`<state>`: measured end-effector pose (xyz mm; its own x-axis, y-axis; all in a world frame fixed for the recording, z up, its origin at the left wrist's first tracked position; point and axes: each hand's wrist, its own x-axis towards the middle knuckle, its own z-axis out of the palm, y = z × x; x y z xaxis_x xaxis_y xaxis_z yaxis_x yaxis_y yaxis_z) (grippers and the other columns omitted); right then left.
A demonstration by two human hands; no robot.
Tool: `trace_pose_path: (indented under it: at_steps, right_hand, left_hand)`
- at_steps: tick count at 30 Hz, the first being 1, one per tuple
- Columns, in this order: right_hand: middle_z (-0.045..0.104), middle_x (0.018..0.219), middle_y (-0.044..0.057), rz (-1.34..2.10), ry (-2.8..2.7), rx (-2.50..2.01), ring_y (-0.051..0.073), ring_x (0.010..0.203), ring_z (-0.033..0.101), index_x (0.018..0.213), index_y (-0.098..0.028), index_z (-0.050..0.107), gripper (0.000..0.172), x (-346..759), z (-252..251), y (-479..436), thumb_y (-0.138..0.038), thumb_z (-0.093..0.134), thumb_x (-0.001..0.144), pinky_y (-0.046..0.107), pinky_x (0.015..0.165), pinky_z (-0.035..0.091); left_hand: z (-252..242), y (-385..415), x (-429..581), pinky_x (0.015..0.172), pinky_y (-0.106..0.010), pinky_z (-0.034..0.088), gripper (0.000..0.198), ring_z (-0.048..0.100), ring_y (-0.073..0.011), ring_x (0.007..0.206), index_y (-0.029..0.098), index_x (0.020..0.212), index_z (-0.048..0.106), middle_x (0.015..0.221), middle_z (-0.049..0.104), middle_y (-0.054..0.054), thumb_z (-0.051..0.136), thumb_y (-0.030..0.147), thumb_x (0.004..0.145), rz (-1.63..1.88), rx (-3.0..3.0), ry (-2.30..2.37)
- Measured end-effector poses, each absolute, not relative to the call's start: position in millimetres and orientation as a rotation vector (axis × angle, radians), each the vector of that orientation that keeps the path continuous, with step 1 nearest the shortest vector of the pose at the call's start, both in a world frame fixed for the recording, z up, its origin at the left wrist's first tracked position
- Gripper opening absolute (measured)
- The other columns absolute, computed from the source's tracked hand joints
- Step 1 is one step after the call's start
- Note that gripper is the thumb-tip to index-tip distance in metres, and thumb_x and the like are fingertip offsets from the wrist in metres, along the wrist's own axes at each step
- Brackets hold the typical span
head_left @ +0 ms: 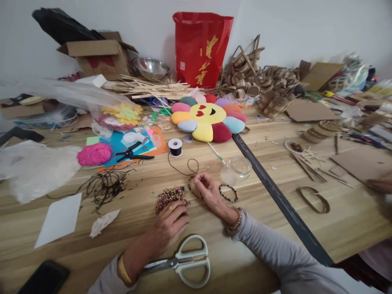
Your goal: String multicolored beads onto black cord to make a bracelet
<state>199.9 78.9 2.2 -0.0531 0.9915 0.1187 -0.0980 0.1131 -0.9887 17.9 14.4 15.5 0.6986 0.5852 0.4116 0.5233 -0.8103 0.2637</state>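
Multicoloured small beads (169,197) lie in a loose pile on the wooden table. My left hand (171,222) rests at the pile's near edge, fingers slightly apart over the beads; its thumb tip is hidden. Just to the right, my right hand (210,192) pinches a partly beaded cord (190,185) between thumb and finger. From this strand a thin black cord loops back to a white spool (175,147). A beaded bracelet (228,192) lies to the right of my right hand, apart from it.
White-handled scissors (192,261) lie close below my left hand. A glass jar (239,168) stands beyond the bracelet. A dark strip (275,196) crosses the table. At left are cut black cords (105,185), pliers (131,154) and a phone (45,277). A flower cushion (210,116) sits behind.
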Motion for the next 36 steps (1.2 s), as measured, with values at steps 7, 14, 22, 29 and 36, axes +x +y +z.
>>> trace_pose_path:
  at_steps: [7, 14, 22, 29, 36]
  right_hand:
    - [0.046, 0.065, -0.003, 1.168, -1.312, -1.037, 0.010, 0.056, 0.040, 0.079, -0.017, 0.053, 0.028, 199.5, -0.8, 77.9, -0.044, 0.057, 0.085, 0.022, 0.051, 0.034]
    - [0.052, 0.071, 0.000, 1.036, -1.469, -1.040, 0.013, 0.066, 0.049, 0.080, -0.017, 0.054, 0.020, 199.4, -5.8, 75.9, -0.035, 0.054, 0.088, 0.024, 0.062, 0.041]
    - [0.056, 0.075, 0.004, 0.675, -1.848, -0.796, 0.017, 0.074, 0.053, 0.080, -0.019, 0.053, 0.011, 196.6, 0.3, 64.6, -0.019, 0.048, 0.090, 0.030, 0.069, 0.045]
    - [0.059, 0.080, 0.006, 0.484, -2.024, -0.610, 0.017, 0.075, 0.053, 0.089, -0.019, 0.054, 0.007, 191.8, -3.0, 55.0, -0.014, 0.049, 0.090, 0.029, 0.065, 0.046]
    - [0.059, 0.081, 0.007, 0.491, -2.068, -0.615, 0.018, 0.077, 0.054, 0.091, -0.019, 0.054, 0.008, 193.2, -1.8, 55.5, -0.014, 0.048, 0.090, 0.031, 0.067, 0.047]
  left_hand:
    - [11.6, 8.8, 18.4, 0.092, -0.038, 0.050, 0.016, 0.052, -0.0228, 0.105, 0.015, 0.085, 0.063, 0.090, 0.060, -0.007, 0.048, 0.011, 0.091, 0.631, 2.811, 0.882]
    - [8.7, 9.5, 18.6, 0.086, -0.034, 0.049, 0.016, 0.054, -0.0210, 0.097, 0.016, 0.082, 0.063, 0.086, 0.062, -0.006, 0.050, 0.011, 0.090, 0.775, 2.740, 0.908]
    - [3.0, 25.5, 4.5, 0.069, -0.027, 0.050, 0.006, 0.062, -0.0149, 0.070, 0.015, 0.077, 0.065, 0.072, 0.067, -0.004, 0.060, 0.013, 0.080, 1.188, 1.959, 1.162]
    - [-3.1, 31.5, -1.7, 0.066, -0.024, 0.051, 0.011, 0.064, -0.0150, 0.070, 0.012, 0.072, 0.068, 0.073, 0.068, -0.006, 0.070, 0.022, 0.073, 1.196, 1.442, 1.092]
    - [2.4, 32.9, -3.0, 0.071, -0.027, 0.052, 0.014, 0.064, -0.0171, 0.078, 0.013, 0.072, 0.073, 0.078, 0.068, -0.007, 0.076, 0.027, 0.071, 1.229, 1.398, 1.035]
